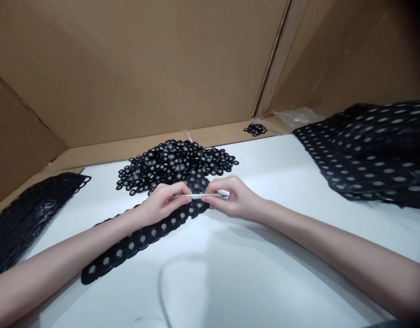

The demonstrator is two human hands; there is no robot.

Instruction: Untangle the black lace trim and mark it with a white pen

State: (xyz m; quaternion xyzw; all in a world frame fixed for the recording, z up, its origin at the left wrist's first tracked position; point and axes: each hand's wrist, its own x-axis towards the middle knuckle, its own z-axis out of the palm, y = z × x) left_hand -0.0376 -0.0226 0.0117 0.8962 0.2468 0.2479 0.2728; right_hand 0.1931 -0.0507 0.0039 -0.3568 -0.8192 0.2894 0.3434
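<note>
My left hand (164,200) and my right hand (232,196) meet at the middle of the white table. Between their fingertips they pinch a thin white strip-like piece (197,196), seen nearly edge-on, so its kind is unclear. Beneath my hands a black strip with a row of pale round spots (143,238) slants from lower left toward the pile, partly covered by my left forearm. Just behind my fingers rises a heap of small black rings with pale centres (172,159).
A large black sheet with pale dots (374,150) lies at the right. Black stacked material with ring-like edges (35,214) is at the left. A small cluster of black rings (255,129) and clear plastic (295,117) sit by the cardboard wall (155,68).
</note>
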